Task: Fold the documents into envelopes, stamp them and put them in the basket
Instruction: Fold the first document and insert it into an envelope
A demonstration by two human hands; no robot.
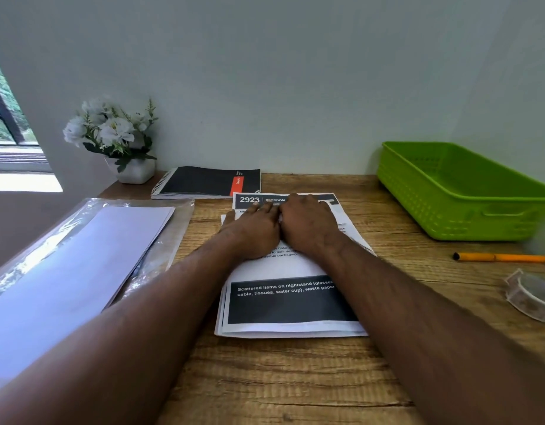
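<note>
Our left hand (256,226) lies flat on the documents (291,302), fingers straight and pressing toward the far edge, and our right hand (308,221) lies flat just beside it, touching it at the knuckles, fingers likewise straight on the paper. The documents are a small stack of printed sheets lying in the middle of the wooden desk (295,378), their near edges slightly fanned. On the top sheet we read "2923" and "BEDROOM" in a dark header at the far end, partly covered by our fingers, and in a dark band at the near end "Scattered items on nightstand (glasses", then "cable, tissues, water cup), waste paper"; the lines between are mostly hidden under our hands. To the left, a clear plastic sleeve (170,237) holds a stack of plain white envelopes (81,271). At the far right stands the green basket (424,191), a perforated tray with a handle slot, and we see nothing in it. Behind the documents lies a black spiral notebook (203,182) with a red label whose writing is too small to read. An orange pen (504,257) and a roll of tape (529,294) lie on the right, near the basket. White flowers (108,130) stand in a white pot at the far left corner.
</note>
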